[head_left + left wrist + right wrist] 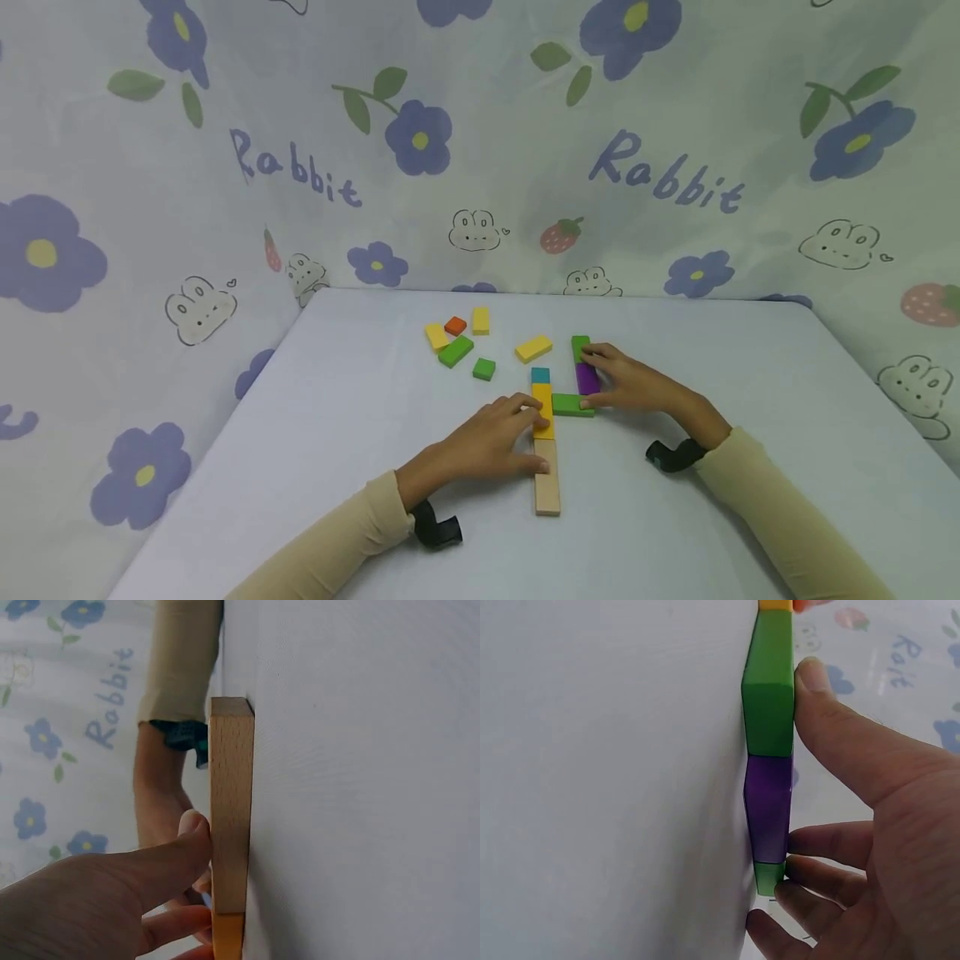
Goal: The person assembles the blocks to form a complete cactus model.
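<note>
My left hand (487,437) rests its fingertips on an orange block (543,423) and its thumb on a natural wood block (547,492); a blue block (540,376) tops that column. A green block (567,405) lies crosswise, touching the orange one. From its right end a purple block (587,379) and another green block (580,344) extend away. My right hand (637,387) touches them from above: the thumb (814,679) on the crosswise green block, the fingers on the purple and far green blocks. In the left wrist view the wood block (231,802) meets the orange block end to end.
Behind the column lies a yellow block (534,348). Further left are two more yellow blocks (481,321), a red block (455,326), a longer green block (456,351) and a small green block (483,369). A patterned cloth hangs behind the white table (337,358).
</note>
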### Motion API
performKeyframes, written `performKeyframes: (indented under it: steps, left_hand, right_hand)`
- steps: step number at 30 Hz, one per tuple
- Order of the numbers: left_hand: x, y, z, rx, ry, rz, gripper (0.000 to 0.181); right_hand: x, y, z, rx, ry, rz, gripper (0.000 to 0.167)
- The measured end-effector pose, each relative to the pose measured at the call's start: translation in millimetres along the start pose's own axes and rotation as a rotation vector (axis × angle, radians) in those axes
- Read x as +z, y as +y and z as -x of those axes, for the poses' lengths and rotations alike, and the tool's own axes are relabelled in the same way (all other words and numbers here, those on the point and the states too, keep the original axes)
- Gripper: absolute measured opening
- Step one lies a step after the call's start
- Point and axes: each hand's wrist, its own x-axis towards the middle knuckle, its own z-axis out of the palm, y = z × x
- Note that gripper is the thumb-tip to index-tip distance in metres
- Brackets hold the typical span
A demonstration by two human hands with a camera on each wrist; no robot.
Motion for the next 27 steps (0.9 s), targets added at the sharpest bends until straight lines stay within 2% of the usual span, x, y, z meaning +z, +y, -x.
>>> performKeyframes:
  steps: [8,15,18,22,27]
  left_hand:
    - [-7.0,-3.8,-0.6,-0.007,0.044,0.101,0.037]
    - [-30.5,-14.7,-13.5,-0.054,0.075,0.175,0.036]
    - [-43.3,-25.1,-23.0,-0.082,0.083,0.201,0.034]
    - [-58.6,-41.9,-44.4,-0.072,0.084,0.184,0.029]
    - [-70.0,-56.4,-70.0,-0.092,0.090,0.146,0.027]
  right_hand:
    - [-4,-3,-5.3,-0.033,0.013,0.002,0.095]
    - [-7,-1,-3.3,-0.013,0.029,0.001,0.097]
    - [-5,2,-1.5,-0.011,0.028,-0.001,0.097]
    - [-1,7,2.1,-0.030,0.050,-0.007,0.095]
    - [6,10,3.9,-0.063,0.057,-0.015,0.092]
